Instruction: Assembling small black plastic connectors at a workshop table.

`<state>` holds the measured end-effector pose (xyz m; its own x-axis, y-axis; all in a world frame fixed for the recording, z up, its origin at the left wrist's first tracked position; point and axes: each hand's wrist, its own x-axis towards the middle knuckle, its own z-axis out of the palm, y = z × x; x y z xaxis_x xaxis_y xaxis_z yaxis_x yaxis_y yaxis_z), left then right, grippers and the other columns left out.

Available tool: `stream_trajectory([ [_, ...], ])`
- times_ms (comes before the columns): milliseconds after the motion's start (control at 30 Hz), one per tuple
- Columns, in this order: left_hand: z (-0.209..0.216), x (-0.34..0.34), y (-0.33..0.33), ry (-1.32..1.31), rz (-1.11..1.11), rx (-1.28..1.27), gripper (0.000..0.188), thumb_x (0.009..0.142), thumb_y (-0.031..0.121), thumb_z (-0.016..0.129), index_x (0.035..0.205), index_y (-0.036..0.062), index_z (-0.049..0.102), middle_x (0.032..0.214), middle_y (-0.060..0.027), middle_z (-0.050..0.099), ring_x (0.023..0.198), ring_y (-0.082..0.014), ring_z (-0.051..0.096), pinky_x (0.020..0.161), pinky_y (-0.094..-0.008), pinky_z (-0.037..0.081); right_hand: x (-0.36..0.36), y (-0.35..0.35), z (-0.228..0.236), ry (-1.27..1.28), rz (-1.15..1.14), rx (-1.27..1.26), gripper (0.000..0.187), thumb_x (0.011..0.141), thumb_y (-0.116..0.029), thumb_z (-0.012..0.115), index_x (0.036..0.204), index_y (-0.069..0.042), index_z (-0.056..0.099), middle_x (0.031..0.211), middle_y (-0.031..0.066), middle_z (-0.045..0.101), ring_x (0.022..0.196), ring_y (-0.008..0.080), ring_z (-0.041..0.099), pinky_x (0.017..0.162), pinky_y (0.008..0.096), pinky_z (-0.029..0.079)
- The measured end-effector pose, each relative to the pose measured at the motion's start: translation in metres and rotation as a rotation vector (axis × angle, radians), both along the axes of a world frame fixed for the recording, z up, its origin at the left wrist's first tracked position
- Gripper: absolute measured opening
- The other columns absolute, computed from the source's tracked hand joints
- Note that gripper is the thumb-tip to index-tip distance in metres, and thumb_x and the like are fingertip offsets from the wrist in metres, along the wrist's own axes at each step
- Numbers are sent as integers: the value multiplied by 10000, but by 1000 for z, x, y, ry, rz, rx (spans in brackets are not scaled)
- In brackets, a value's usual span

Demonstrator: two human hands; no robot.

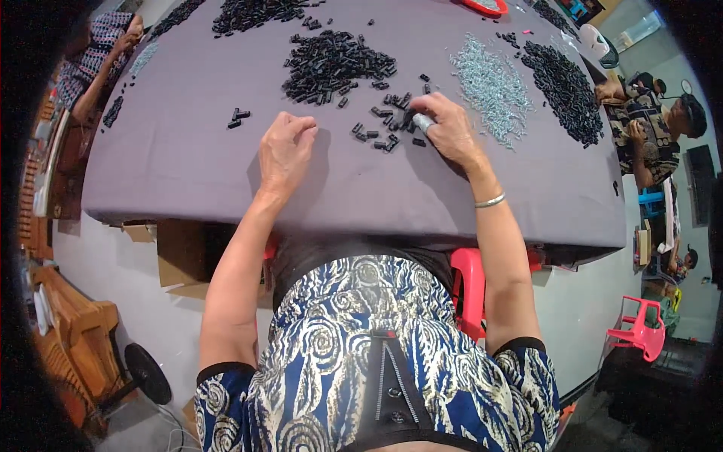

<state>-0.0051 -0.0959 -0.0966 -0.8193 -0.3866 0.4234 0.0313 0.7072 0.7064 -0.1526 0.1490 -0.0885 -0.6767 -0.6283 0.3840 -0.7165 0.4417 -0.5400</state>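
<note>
My left hand (288,147) hovers over the grey-mauve tablecloth, its thumb and fingertips pinched together. Whatever lies between those fingertips is hidden. On the right, my right hand (450,132) reaches into a loose scatter of small black tubular plastic pieces (388,143). A pale silvery wrap (424,123) covers one of its digits, and a bangle (490,200) circles the wrist. Its finger and thumb close around a black piece that is slightly blurred. Beyond the scatter lies a larger heap of the same black pieces (331,64). A few black pieces (238,117) sit apart, left of my left hand.
Small silvery metal parts (493,90) form a pile on the right, beside another black heap (565,90). A red tray (486,6) stands at the far edge. People sit at both sides of the table. A pink chair (639,328) is on the floor at right.
</note>
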Motion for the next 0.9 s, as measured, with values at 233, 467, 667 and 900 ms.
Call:
stream_trajectory([
  [233,-3,-1,-2,1,-1,7,96,780,96,646,864,57,670,811,-69,584,731,-231,593,671,-334,469,-9,6,-2,-180,-247,-235,215,805,-26,592,1019,-39,614,867,96,659,767,165,629,696,288,502],
  [467,-5,-1,-2,4,4,-12,101,782,102,648,872,60,668,824,-74,591,753,-245,601,675,-342,471,-13,12,-2,-330,-387,-306,196,808,-24,567,996,-38,620,823,89,656,707,159,607,633,302,484],
  [667,-3,-1,-1,44,-6,-23,97,791,47,643,875,0,658,773,-83,577,692,-186,571,646,-291,462,-23,6,-8,71,-254,-204,241,829,0,525,1052,-47,604,942,110,625,862,248,619,757,334,482],
  [900,-5,0,-3,3,0,0,97,783,96,643,872,62,661,840,-69,597,770,-246,600,682,-339,470,-13,-5,-2,255,-87,75,280,793,5,524,1063,-50,577,1032,137,585,899,311,590,788,372,467],
])
